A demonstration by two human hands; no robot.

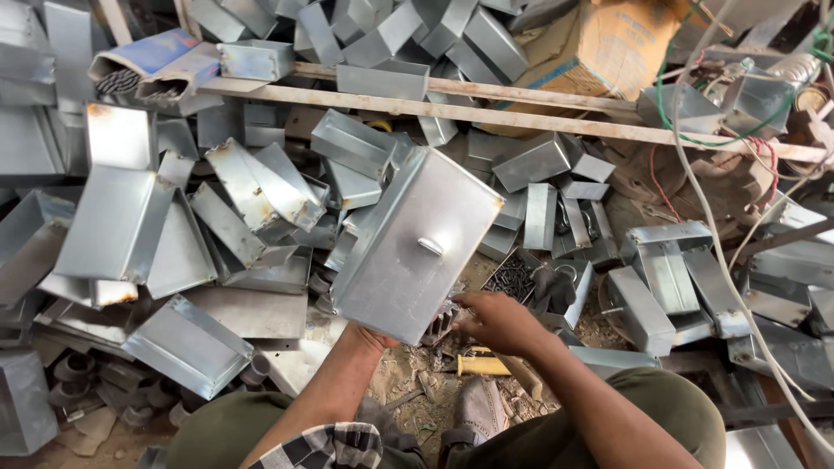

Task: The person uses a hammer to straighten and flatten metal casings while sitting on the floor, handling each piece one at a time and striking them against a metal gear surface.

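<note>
A grey sheet-metal box (415, 247) with a small handle on its top face is held up in the middle of the head view, tilted with one end toward me. My left hand (369, 334) grips its near lower corner from beneath, mostly hidden by the box. My right hand (495, 320) rests at the near edge of the box, fingers curled on its rim. A hammer with a yellow handle (483, 366) lies on the dirt floor just below my right hand.
Several similar metal boxes and lids (187, 347) are heaped all around. Wooden slats (521, 113) cross the back. A cardboard box (608, 43) sits behind, and white and green cables (712, 217) hang at right. A tray of small dark nails (512, 278) lies nearby.
</note>
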